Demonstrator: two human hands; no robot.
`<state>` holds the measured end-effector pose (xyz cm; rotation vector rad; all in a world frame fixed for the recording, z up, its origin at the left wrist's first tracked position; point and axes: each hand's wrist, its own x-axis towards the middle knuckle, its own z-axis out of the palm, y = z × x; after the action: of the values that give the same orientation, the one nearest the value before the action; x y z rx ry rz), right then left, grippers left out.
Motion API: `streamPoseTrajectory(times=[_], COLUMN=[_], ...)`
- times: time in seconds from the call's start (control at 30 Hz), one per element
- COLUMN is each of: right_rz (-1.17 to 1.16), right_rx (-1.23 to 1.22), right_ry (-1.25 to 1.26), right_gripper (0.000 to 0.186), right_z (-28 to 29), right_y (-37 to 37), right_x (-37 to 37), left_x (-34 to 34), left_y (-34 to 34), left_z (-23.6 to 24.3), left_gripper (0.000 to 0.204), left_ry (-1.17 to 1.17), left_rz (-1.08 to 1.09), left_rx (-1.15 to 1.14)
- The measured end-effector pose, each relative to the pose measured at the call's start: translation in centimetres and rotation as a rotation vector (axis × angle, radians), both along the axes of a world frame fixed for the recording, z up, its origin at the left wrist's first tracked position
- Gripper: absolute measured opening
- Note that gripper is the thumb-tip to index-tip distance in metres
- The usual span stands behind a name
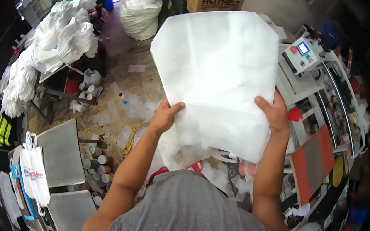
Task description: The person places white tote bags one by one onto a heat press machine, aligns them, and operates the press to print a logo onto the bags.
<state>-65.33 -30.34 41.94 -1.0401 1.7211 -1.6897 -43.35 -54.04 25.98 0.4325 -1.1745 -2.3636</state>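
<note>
A large white sheet of thin, cloth-like material [218,64] with cut-off upper corners is held up in front of me. My left hand [165,117] pinches its lower left edge, thumb on top. On the right edge, a little higher, my right hand [275,113] grips it the same way, its fingers hidden behind. Faint creases run across the sheet, and its lower part hangs toward my body. Past my right hand stands a white machine with a control box [302,56].
White bags [61,37] are heaped on a table at left, near a stuffed white sack [139,12]. A cardboard box [216,0] stands at the back. Grey panels [63,152], several jars [103,170] and a yellow cord [131,139] lie low left; an orange-edged board [311,164] leans at right.
</note>
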Motion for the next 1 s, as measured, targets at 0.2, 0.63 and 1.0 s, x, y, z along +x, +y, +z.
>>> streamPoseTrajectory(times=[0.2,0.63,1.0], right_rz=[-0.074,-0.095,0.524], right_rx=[0.120,0.178,0.724], right_ry=[-0.316,-0.834,0.465], right_gripper=[0.044,0.052,0.039], right_z=[-6.8,-25.6,-24.7], right_y=[-2.3,6.0,4.5], right_x=[3.3,5.2,-0.6], left_x=[4.5,5.8,-10.0], left_y=[-2.8,1.2,14.7], left_z=[1.4,-12.6,-1.1], left_gripper=[0.052,0.046,0.087], left_ry=[-0.256,-0.370,-0.211], left_rz=[-0.097,-0.306,-0.474], left_rx=[-0.049,0.052,-2.094])
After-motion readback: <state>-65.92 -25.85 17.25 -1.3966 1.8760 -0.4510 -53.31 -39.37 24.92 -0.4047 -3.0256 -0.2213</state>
